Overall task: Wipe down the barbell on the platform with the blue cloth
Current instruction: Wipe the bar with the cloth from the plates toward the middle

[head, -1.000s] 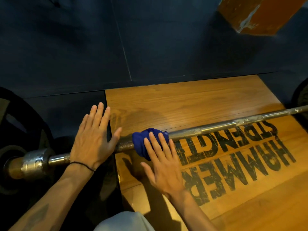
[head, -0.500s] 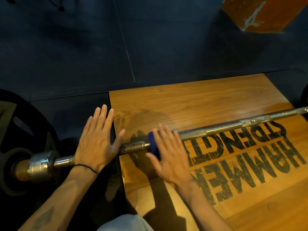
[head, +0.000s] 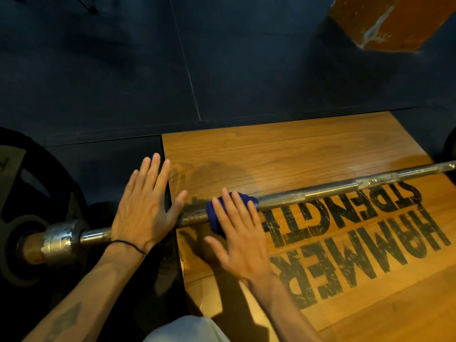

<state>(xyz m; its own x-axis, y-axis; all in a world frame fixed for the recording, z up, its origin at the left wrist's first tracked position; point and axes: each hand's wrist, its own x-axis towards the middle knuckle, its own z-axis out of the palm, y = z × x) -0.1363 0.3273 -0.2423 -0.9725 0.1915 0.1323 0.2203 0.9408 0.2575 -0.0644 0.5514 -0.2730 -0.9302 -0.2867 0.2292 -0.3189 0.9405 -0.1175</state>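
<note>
A worn steel barbell (head: 320, 193) lies across the wooden platform (head: 271, 154), running from lower left to upper right. A bunched blue cloth (head: 214, 215) is wrapped over the shaft near the platform's left edge. My right hand (head: 241, 238) lies flat on the cloth with fingers extended, pressing it onto the bar. My left hand (head: 145, 206) rests flat on the shaft further left, fingers spread, between the cloth and the silver collar (head: 59, 239). It holds nothing.
A black weight plate (head: 29, 183) is loaded on the bar's left end, over dark rubber flooring (head: 123, 82). Another plate's edge (head: 450, 149) shows at the far right. An orange box (head: 389, 21) stands at the top right. Black lettering covers the platform's right part.
My right hand rubbed the cloth along the bar, a little to the right and forward, then back toward my left hand. More of the cloth shows again. My left hand stayed in place.
</note>
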